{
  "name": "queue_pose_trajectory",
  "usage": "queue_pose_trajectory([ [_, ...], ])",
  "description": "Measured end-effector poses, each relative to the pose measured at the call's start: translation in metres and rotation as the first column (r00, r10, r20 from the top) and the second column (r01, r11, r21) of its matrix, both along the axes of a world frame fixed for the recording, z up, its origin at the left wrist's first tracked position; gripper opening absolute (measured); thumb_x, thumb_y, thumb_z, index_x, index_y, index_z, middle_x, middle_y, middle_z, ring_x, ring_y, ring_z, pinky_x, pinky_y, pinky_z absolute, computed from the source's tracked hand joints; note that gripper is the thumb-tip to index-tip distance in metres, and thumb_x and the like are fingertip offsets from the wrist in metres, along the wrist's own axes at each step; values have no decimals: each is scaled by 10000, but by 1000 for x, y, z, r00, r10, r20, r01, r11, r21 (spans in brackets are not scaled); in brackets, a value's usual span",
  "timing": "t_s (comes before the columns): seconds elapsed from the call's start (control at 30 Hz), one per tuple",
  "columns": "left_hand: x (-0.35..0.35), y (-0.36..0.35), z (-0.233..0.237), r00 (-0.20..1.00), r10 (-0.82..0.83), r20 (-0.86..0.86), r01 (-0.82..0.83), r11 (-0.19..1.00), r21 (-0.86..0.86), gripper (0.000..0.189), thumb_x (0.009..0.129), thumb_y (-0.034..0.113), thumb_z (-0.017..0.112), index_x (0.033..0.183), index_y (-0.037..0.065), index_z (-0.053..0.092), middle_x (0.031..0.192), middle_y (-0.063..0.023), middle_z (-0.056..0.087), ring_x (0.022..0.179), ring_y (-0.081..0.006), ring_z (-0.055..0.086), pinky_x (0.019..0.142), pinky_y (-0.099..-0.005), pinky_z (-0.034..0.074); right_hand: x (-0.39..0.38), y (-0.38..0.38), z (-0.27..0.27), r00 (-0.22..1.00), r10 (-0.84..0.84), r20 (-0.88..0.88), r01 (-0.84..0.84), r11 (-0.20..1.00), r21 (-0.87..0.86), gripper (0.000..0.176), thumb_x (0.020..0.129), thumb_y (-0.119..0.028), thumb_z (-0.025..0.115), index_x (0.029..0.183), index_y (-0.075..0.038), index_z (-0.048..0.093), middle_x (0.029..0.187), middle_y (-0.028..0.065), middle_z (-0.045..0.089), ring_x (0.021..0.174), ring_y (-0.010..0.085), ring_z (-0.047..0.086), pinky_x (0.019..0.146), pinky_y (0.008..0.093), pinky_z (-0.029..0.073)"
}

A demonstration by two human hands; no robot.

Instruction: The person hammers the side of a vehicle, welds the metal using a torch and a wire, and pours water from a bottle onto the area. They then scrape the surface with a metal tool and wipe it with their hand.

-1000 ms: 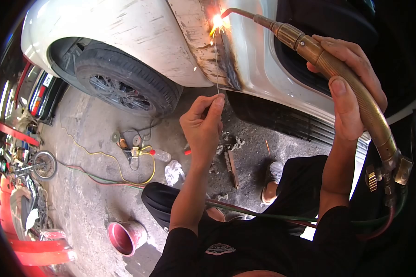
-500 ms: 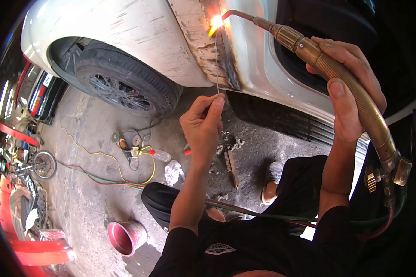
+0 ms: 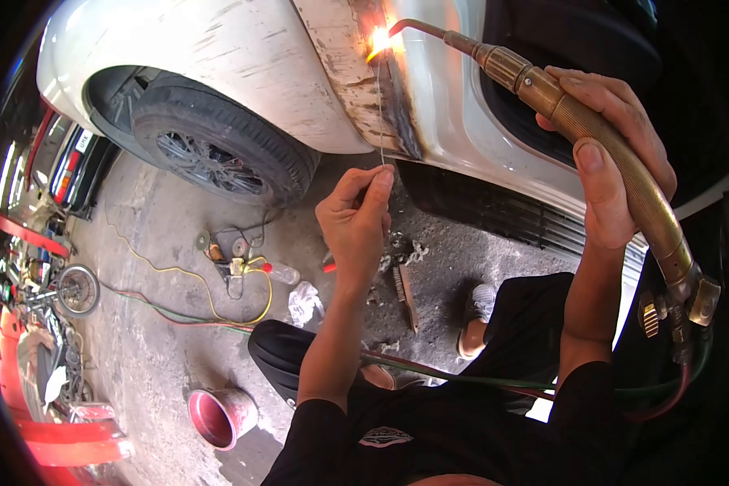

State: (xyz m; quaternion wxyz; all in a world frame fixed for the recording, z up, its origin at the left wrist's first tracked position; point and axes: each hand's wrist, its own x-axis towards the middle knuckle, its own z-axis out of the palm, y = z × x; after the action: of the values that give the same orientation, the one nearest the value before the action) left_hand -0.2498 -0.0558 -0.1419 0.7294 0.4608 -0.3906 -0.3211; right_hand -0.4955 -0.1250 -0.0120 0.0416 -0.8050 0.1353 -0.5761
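Note:
My left hand (image 3: pixel 356 215) pinches the lower end of a thin metal rod (image 3: pixel 381 121), which runs up to a bright flame (image 3: pixel 379 42) on the car body. My right hand (image 3: pixel 611 154) is wrapped round the brass handle of a torch (image 3: pixel 571 115). The torch's bent tip points left into the flame, where the glare hides the rod's upper end. Below the flame, a dark scorched seam (image 3: pixel 401 113) runs down the white car panel (image 3: pixel 454 89).
A car wheel (image 3: pixel 219 146) is at the upper left. On the concrete floor lie a brush (image 3: pixel 405 296), a gauge set with hoses (image 3: pixel 236 266), a plastic bottle (image 3: pixel 282 273), crumpled white material (image 3: pixel 304 304) and a red bucket (image 3: pixel 222 417). Hoses (image 3: pixel 462 377) cross my legs.
The flame's yellow edge has changed shape slightly. Both hands, the rod and the torch look the same as before.

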Motion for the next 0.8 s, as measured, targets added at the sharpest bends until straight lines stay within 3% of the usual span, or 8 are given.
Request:
queue_pose_trajectory([
  [0.8,-4,-1,-3,1000,14,-10,-14,1000,-18,168,976,117,728,1022,-42,760,654,29,541,493,-29,425,411,-224,323,-1,-3,0,1000,3,-14,-3,1000,-20,519,897,-305,678,1180,130,678,1146,305,676,998,368,730,797,419,653],
])
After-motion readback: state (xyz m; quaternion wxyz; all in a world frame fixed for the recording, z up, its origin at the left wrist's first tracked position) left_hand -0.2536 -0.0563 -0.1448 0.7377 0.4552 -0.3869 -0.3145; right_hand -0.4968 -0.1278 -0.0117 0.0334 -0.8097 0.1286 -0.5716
